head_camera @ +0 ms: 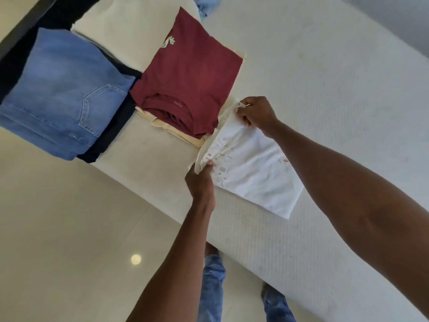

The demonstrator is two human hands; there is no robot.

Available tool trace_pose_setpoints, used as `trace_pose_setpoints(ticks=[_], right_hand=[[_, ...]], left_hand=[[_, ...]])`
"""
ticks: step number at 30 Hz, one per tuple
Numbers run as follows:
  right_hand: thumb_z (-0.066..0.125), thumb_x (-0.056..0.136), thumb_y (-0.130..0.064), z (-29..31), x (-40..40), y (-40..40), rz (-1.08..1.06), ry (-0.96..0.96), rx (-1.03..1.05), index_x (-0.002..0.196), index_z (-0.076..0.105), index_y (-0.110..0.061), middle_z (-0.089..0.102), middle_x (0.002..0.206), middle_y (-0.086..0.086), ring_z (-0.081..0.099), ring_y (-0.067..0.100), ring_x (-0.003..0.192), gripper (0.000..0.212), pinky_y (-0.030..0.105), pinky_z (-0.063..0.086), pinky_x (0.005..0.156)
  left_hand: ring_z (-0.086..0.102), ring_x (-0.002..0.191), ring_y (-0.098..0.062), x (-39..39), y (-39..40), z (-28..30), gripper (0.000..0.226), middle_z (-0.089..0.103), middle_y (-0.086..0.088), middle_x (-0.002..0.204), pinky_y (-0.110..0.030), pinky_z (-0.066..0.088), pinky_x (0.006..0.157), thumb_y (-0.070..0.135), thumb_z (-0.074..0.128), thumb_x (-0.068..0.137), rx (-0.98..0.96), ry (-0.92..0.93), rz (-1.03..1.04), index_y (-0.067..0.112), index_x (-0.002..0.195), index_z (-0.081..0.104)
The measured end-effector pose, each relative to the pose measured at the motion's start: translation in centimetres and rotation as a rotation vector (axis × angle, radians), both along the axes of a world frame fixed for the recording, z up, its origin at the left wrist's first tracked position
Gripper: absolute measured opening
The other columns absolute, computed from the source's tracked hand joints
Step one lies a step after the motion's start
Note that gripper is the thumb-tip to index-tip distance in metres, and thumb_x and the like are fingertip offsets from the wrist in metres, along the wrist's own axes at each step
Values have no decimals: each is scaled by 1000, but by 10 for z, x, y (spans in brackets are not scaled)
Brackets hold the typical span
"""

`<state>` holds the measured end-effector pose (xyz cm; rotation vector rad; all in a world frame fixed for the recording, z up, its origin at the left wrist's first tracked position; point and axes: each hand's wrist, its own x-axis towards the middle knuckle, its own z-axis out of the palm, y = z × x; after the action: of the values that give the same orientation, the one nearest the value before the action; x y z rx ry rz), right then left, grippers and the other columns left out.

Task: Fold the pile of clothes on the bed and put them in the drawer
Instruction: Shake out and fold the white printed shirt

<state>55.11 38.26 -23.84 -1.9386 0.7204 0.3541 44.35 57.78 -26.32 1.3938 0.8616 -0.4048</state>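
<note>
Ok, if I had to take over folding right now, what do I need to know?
Left hand pinches the near corner of the white shirt; right hand pinches its far corner. The shirt lies part-folded on the bed.
Done: the maroon shirt is folded on top of cream clothes; the jeans are folded on something dark.
Left: finish the white shirt, maybe fold the blue cloth at the far edge, then put everything in the drawer, which is not in view.
</note>
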Motion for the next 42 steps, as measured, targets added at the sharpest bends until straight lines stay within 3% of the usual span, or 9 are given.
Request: trace_pose_setpoints(ticks=[5,10,12,18,21,24,28,38,42], right_hand=[[75,84,-25,-21,11,6,187,-7,-409,109,71,-12,57,112,8,55,22,105,29,33,45,85],[77,83,-31,-23,19,8,232,168,-399,138,44,-5,44,139,14,43,30,130,70,43,42,104],[81,79,-27,-20,21,4,249,199,-319,136,48,-2,49,135,12,47,30,127,70,38,44,100],[76,80,-10,3,-4,5,153,72,-320,97,62,-2,64,101,12,60,27,94,24,33,48,75],[75,80,-10,31,-34,-3,90,-8,-331,103,58,-4,65,106,14,62,30,97,29,38,52,78],[73,82,-10,83,-83,-21,38,-76,-310,127,50,-5,64,116,16,62,30,101,51,33,48,73],[72,83,-12,156,-154,-30,66,-108,-387,133,55,-8,63,125,19,60,34,114,53,31,45,87],[60,74,-6,324,-273,20,59,-109,-446,76,56,-9,59,76,8,58,33,71,5,30,37,56],[60,76,-8,342,-263,44,129,-52,-489,83,60,-13,55,77,3,55,28,72,9,27,37,58]], left_hand=[[58,102,-24,-9,-2,-4,29,54,-3,107,-39,52,87,33,74,85,564,16,-113,11,103,74],[57,112,-38,5,-8,10,61,54,-14,129,-42,47,86,27,82,80,426,212,12,9,126,46],[58,114,-39,8,-10,10,70,57,-17,129,-42,50,87,21,84,77,385,213,-14,7,131,42],[70,92,-26,11,2,-4,34,72,-11,105,-39,60,83,16,79,80,145,185,-141,4,110,69],[70,90,-23,1,12,18,8,73,-4,93,-41,59,87,11,70,87,47,82,-256,14,95,70],[69,91,-22,-15,17,64,13,73,-1,91,-40,56,85,12,64,93,62,-45,-442,23,88,69],[66,88,-23,-32,22,137,14,73,-3,93,-32,51,76,15,66,91,170,-209,-646,17,103,73],[65,93,-27,-11,53,346,23,69,-10,94,-30,44,70,10,76,79,730,-570,-1236,4,101,72],[60,95,-30,12,57,382,18,67,-11,103,-33,45,72,13,70,75,984,-633,-1497,17,93,68]])
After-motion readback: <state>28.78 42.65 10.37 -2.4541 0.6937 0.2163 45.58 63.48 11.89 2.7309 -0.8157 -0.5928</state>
